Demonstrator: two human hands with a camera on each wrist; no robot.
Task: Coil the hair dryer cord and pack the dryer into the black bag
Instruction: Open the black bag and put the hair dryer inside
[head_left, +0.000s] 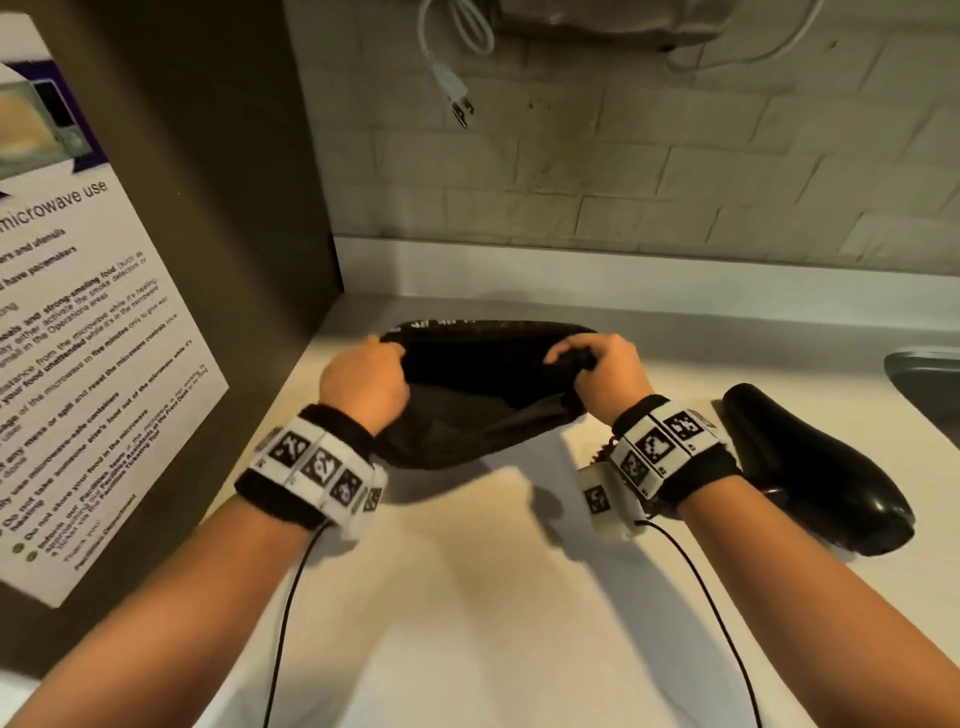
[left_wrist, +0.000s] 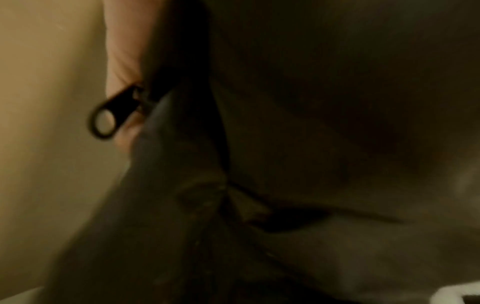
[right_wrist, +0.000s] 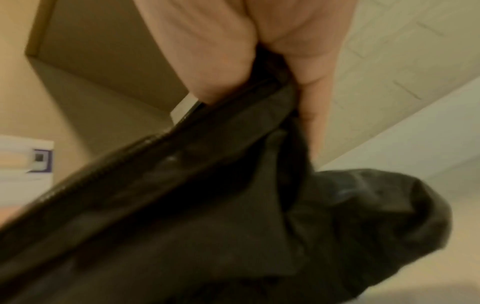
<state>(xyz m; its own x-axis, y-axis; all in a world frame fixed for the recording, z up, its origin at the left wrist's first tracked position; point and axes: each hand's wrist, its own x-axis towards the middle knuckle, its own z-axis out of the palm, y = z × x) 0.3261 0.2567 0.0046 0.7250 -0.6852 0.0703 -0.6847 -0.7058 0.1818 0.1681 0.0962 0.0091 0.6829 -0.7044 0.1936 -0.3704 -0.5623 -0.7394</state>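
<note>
- Soft black fabric bag (head_left: 483, 395) is held just above the pale countertop (head_left: 467, 597), in the back-left corner by the dark cabinet side panel (head_left: 218, 208).
- Left hand (head_left: 363, 384) has its fingers curled round the bag's left rim; left wrist view shows a black zipper pull (left_wrist: 109, 115) hanging by the fingers (left_wrist: 122, 51).
- Right hand (head_left: 602, 371) clamps the bag's right rim in a fist; right wrist view shows fingers (right_wrist: 207, 51) and thumb bunched on black fabric (right_wrist: 233, 205).
- Bag mouth looks stretched between the two hands; interior is dark, contents can't be made out.
- Glossy black hair dryer (head_left: 815, 473) lies on the countertop, right of the right wrist, outside the bag. Its cord is mostly hidden behind the wrist.
- White laminated microwave-use notice (head_left: 78, 364) is stuck on the cabinet panel.
- White power cord with plug (head_left: 457, 67) hangs on the brick-pattern wall (head_left: 675, 156) above.
</note>
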